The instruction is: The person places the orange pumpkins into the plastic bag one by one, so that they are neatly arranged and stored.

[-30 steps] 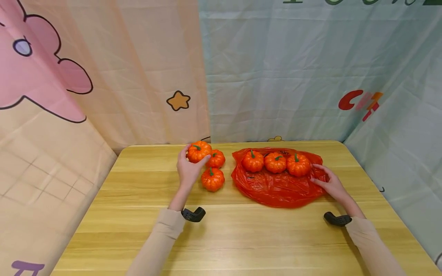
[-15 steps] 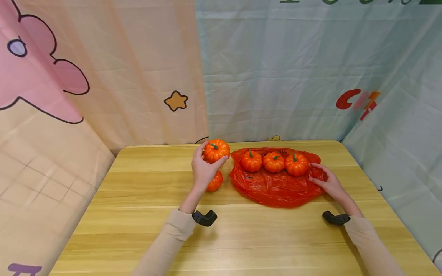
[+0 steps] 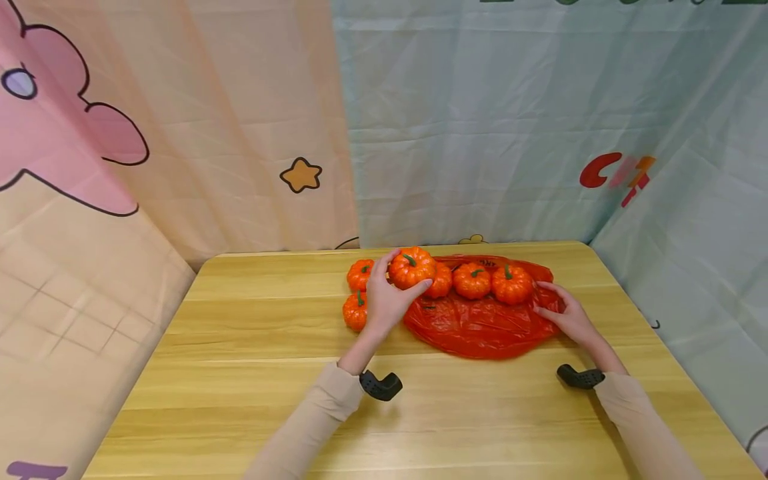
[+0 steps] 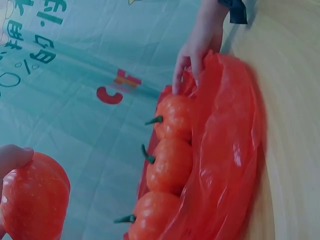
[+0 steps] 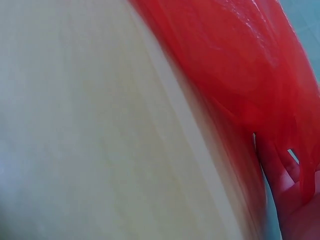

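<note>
My left hand [image 3: 387, 300] holds an orange mini pumpkin [image 3: 413, 268] with a green stem between thumb and fingers, at the left end of a red plastic bag [image 3: 480, 333]. In the left wrist view, the pumpkin [image 4: 36, 197] appears at lower left with my fingertip over it. Three more pumpkins, the right one [image 3: 511, 285] among them, sit in a row at the bag's mouth; the left one [image 3: 441, 281] is partly hidden. My right hand [image 3: 570, 317] rests at the bag's right edge, thumb and fingers spread apart against the plastic. A red strip crosses the palm in the right wrist view.
Two pumpkins stand on the wooden table [image 3: 240, 373] left of the bag, a rear one [image 3: 360, 275] and a front one [image 3: 355, 311] partly behind my left hand. A printed curtain [image 3: 480, 133] hangs along the table's back edge.
My left hand has carried its pumpkin rightward from beside the two table pumpkins to the bag's left end. The right hand has stayed at the bag's edge. The view has shifted slightly.
</note>
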`<state>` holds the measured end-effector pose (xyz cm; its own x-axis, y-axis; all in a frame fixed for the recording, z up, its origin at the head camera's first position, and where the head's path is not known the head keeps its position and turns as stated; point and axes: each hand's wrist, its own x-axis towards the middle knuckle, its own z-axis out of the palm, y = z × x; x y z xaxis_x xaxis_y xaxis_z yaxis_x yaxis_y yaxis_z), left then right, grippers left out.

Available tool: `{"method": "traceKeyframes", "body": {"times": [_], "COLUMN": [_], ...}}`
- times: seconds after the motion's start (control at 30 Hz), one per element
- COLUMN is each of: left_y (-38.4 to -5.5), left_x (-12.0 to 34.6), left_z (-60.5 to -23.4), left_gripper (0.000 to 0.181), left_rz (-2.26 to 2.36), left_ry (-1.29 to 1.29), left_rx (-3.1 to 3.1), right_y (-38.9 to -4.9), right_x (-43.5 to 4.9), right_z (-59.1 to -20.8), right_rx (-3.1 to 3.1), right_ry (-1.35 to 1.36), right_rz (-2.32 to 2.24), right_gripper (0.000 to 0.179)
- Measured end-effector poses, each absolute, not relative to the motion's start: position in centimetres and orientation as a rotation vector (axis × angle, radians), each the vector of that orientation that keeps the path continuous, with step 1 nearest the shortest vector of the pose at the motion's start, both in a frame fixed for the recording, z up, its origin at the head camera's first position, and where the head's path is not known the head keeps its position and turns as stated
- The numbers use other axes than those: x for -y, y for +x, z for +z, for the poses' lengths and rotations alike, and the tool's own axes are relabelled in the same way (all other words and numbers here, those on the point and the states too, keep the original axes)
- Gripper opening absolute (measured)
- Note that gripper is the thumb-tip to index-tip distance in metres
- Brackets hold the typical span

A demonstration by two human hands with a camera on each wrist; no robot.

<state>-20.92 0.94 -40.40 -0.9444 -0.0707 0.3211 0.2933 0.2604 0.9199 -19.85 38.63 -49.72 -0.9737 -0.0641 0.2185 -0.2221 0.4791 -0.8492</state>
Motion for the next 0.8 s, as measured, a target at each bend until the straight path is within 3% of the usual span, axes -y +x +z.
{"method": "traceKeyframes", "body": {"times": [0.8], "left_y": [-19.4], "left_x": [-8.7], "left_z": [-41.8], "left_gripper": [0.073], "left_rz": [-1.798], "left_ry": [-0.359], "left_rx": [2.375], "right_y": [-20.2], "right_x": [-38.1], "right_z": [-49.7], "right_rx": [2.540], "right_ry": [0.269], "right_rz": [1.525], "right_gripper": [0.054]}}
